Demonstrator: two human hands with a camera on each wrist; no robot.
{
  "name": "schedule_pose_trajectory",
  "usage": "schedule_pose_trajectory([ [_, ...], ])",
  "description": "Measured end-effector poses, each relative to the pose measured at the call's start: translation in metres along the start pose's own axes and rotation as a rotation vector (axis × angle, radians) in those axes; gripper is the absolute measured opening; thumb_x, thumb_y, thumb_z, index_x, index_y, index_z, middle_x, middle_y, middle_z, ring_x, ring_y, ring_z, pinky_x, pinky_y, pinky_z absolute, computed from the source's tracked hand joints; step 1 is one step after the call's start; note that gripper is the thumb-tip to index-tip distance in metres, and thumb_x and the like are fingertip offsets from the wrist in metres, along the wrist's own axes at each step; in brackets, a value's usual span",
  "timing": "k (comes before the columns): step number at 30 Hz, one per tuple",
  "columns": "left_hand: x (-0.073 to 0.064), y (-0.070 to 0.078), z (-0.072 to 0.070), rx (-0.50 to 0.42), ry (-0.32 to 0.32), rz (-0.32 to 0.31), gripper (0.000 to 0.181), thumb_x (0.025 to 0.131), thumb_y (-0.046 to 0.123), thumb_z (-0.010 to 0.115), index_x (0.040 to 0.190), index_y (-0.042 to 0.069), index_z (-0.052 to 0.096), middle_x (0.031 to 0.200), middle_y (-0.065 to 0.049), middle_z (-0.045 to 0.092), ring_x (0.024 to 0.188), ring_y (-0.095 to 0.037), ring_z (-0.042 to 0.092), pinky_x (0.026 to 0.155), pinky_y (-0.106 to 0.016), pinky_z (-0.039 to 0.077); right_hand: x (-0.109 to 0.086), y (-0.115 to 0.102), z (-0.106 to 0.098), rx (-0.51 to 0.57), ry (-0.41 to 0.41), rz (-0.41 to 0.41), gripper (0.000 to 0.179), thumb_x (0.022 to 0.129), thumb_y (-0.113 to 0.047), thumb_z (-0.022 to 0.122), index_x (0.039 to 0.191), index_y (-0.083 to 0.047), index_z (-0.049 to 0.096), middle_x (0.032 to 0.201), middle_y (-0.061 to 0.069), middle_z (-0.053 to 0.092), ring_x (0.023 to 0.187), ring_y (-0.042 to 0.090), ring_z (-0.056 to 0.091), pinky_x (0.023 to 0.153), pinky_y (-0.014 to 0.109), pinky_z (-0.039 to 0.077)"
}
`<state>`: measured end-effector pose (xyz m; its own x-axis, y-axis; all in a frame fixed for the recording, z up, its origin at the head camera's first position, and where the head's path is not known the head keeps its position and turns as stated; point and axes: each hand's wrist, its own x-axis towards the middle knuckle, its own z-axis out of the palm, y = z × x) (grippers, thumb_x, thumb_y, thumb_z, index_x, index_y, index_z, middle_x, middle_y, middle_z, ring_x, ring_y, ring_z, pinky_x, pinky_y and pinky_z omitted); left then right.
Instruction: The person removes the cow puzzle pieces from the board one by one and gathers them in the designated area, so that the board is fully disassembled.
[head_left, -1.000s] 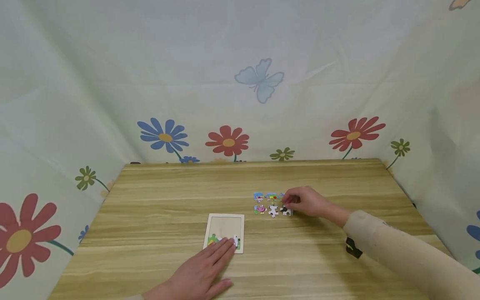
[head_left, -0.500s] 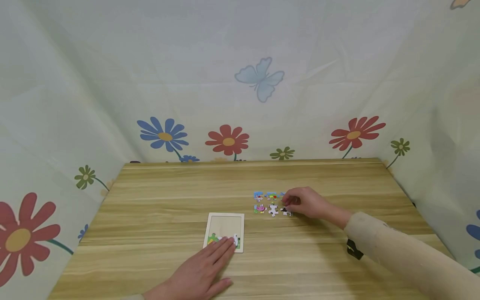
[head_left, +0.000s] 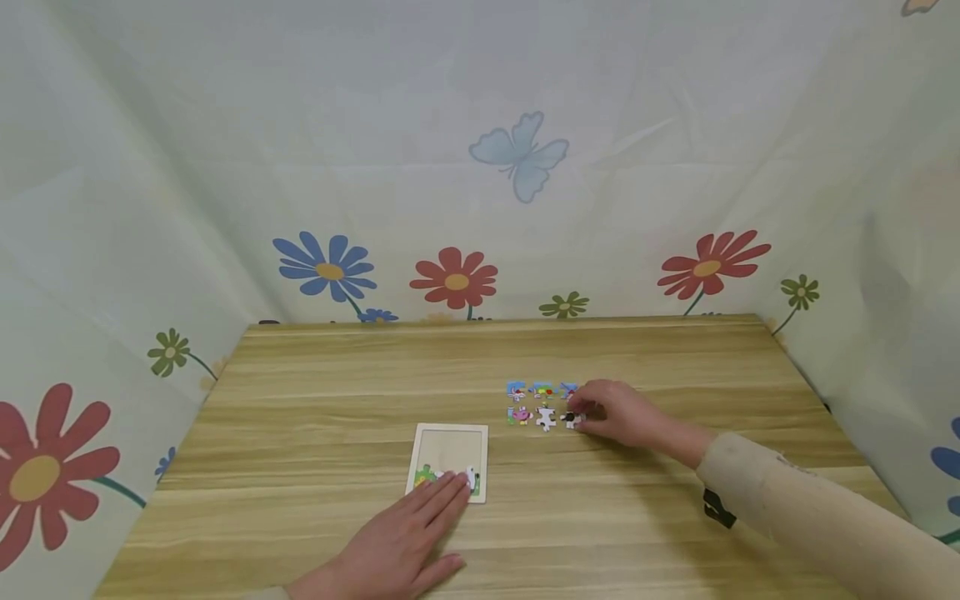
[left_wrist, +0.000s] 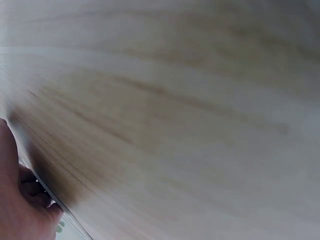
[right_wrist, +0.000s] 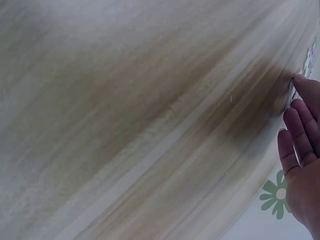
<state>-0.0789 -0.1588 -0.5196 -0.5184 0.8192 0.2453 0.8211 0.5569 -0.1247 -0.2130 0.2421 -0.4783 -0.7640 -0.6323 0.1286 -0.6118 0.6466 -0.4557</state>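
My left hand (head_left: 397, 537) lies flat with straight fingers over the lower part of a pale puzzle tray (head_left: 483, 450). Its fingers partly cover several fitted pieces with green and white on them. To the right of the tray, loose jigsaw pieces form two rows. At the right end of the nearer row, my right hand (head_left: 618, 412) pinches a black and white puzzle piece (head_left: 572, 418) between thumb and finger. The right wrist view shows thumb and fingertips at the edges of this piece (right_wrist: 290, 92), close to the tabletop.
Beside the held piece lie a white piece (head_left: 546, 417) and a pink one (head_left: 519, 415). Blue-topped pieces (head_left: 516, 390) make up the farther row. A flowered cloth (head_left: 457, 208) hangs behind the wooden table (head_left: 330, 375). A black object (head_left: 718, 508) shows under the right sleeve.
My right hand has shifted slightly toward me and right, uncovering more of the blue piece at the far row's right end. The left hand stays on the tray.
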Motion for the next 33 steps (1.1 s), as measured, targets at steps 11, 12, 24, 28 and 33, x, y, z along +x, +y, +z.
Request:
schedule_pose_trajectory([
  [11, 0.0007, 0.0004, -0.0026, 0.009, -0.003, 0.005, 0.073, 0.112, 0.056, 0.045, 0.159, 0.0, 0.047, 0.166, -0.016, 0.046, 0.152, -0.028, 0.046, 0.121, -0.037, 0.043, -0.0004, 0.0017, 0.0015, -0.023, -0.002, 0.005, 0.021, 0.093, -0.013, 0.085, 0.112, -0.009, 0.077, 0.107, -0.002, 0.076, 0.098, 0.013, 0.07, 0.09, 0.041, 0.061],
  [12, 0.0007, 0.0004, -0.003, 0.006, -0.005, 0.004, 0.073, 0.112, 0.056, 0.045, 0.159, 0.0, 0.047, 0.166, -0.016, 0.045, 0.152, -0.028, 0.046, 0.121, -0.037, 0.043, -0.0005, 0.0015, 0.0016, -0.025, -0.001, 0.007, 0.021, 0.094, -0.014, 0.085, 0.113, -0.01, 0.077, 0.107, -0.003, 0.076, 0.099, 0.012, 0.07, 0.09, 0.041, 0.061],
  [24, 0.0, 0.0008, -0.0019, -0.003, -0.002, 0.002, 0.074, 0.111, 0.055, 0.046, 0.159, 0.0, 0.047, 0.166, -0.016, 0.045, 0.152, -0.028, 0.046, 0.121, -0.038, 0.043, -0.0014, 0.0018, 0.0041, -0.026, 0.02, 0.002, 0.023, 0.093, -0.014, 0.085, 0.114, -0.01, 0.077, 0.109, -0.003, 0.076, 0.1, 0.012, 0.071, 0.091, 0.041, 0.061],
  [28, 0.0002, 0.0003, -0.0013, -0.005, 0.029, 0.007, 0.074, 0.11, 0.055, 0.048, 0.158, -0.002, 0.048, 0.165, -0.018, 0.047, 0.152, -0.029, 0.047, 0.121, -0.039, 0.043, -0.0012, 0.0016, 0.0051, -0.037, 0.029, 0.004, 0.024, 0.094, -0.015, 0.085, 0.116, -0.011, 0.077, 0.11, -0.003, 0.076, 0.102, 0.012, 0.071, 0.093, 0.041, 0.06],
  [33, 0.0005, -0.0001, -0.0014, -0.013, 0.052, 0.01, 0.074, 0.111, 0.054, 0.048, 0.157, -0.003, 0.048, 0.164, -0.019, 0.047, 0.151, -0.031, 0.048, 0.119, -0.041, 0.044, -0.0007, 0.0018, 0.0063, -0.036, 0.034, 0.01, 0.025, 0.093, -0.015, 0.085, 0.116, -0.011, 0.078, 0.11, -0.004, 0.076, 0.103, 0.013, 0.071, 0.094, 0.043, 0.06],
])
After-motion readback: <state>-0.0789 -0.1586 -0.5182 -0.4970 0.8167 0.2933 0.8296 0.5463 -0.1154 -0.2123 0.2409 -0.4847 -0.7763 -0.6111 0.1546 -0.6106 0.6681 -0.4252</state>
